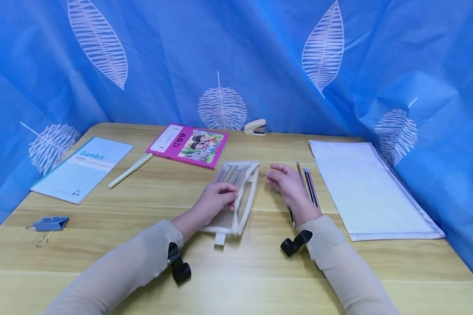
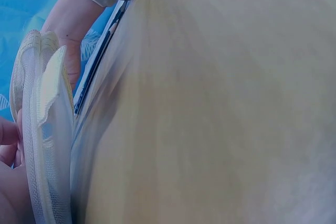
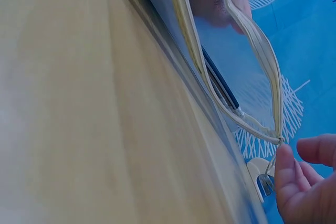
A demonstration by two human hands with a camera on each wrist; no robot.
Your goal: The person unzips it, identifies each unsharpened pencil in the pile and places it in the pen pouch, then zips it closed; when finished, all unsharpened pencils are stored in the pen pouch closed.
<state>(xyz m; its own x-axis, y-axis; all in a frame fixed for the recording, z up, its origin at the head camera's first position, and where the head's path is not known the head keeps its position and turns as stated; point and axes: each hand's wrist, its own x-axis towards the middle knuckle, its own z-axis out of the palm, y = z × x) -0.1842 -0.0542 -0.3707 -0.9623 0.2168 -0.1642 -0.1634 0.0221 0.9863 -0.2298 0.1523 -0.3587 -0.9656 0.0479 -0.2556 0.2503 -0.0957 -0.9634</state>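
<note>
A translucent mesh pencil case [image 1: 253, 192] with cream zipper edges lies mid-table, its zipper open. Pencils [image 1: 229, 174] show through the mesh. My left hand [image 1: 216, 200] pinches one edge of the opening between thumb and fingers, keeping it raised. At the far zipper corner, the fingers of my right hand [image 1: 289, 186] sit close to a thin cord loop [image 3: 272, 165]; the right wrist view shows the thumb apart from the fingertip beside the cord. Several dark pencils [image 1: 310, 186] lie on the table just right of the right hand, partly hidden by its wrist.
Behind the case are a pink book [image 1: 166, 151] and a cream stapler [image 1: 255, 127]. Leftward lie a notebook [image 1: 82, 168], a pale green pen [image 1: 130, 170] and a blue binder clip [image 1: 51, 224]. A white sheet-like pad [image 1: 372, 192] lies at right, near the blue curtain [image 1: 276, 65].
</note>
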